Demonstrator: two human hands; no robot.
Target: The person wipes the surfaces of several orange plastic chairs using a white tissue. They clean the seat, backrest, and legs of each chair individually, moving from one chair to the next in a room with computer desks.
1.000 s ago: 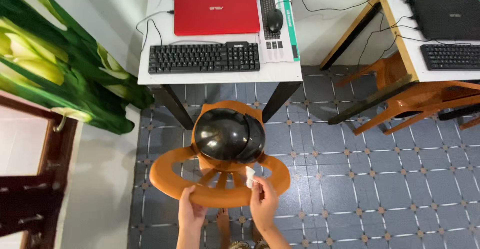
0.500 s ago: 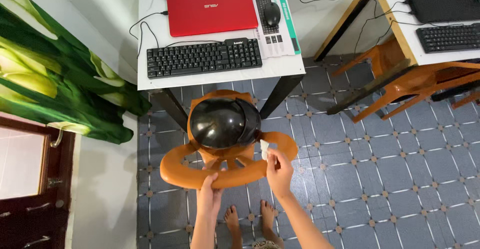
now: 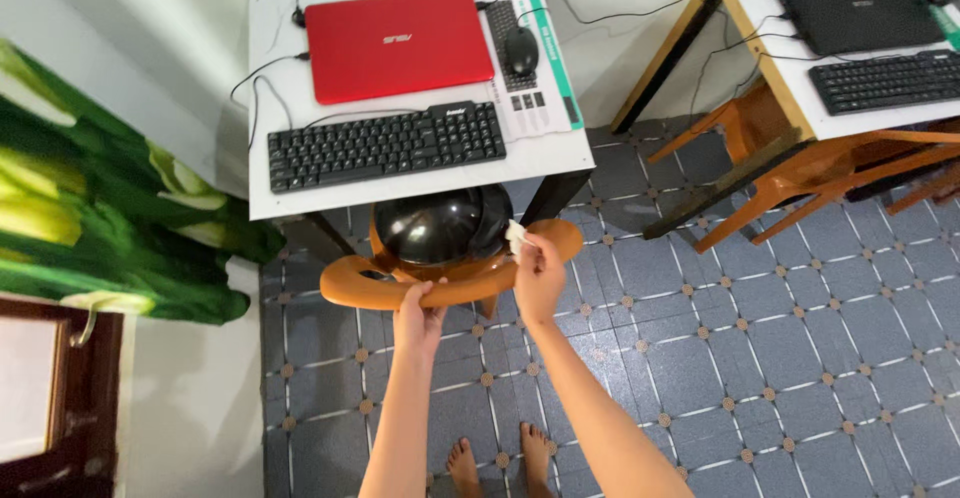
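Left hand [image 3: 418,310] grips curved back rail of orange plastic chair [image 3: 352,286], under desk's [image 3: 262,108] front edge, w/ black helmet [image 3: 437,226] on seat. Right hand [image 3: 539,276] pinches white wipe [image 3: 516,236] at rail. Chair likely light, stiff; rail best hold.

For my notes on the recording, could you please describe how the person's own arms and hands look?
Both arms are bare up to the frame's lower edge, with no sleeves visible. The left hand and right hand wear no gloves, and no rings, watch or bracelets show.

Helmet [image 3: 435,226] on chair [image 3: 370,283] before desk [image 3: 555,153], keyboard [image 3: 385,144] and laptop [image 3: 398,41] on it, mouse [image 3: 520,50] right of laptop
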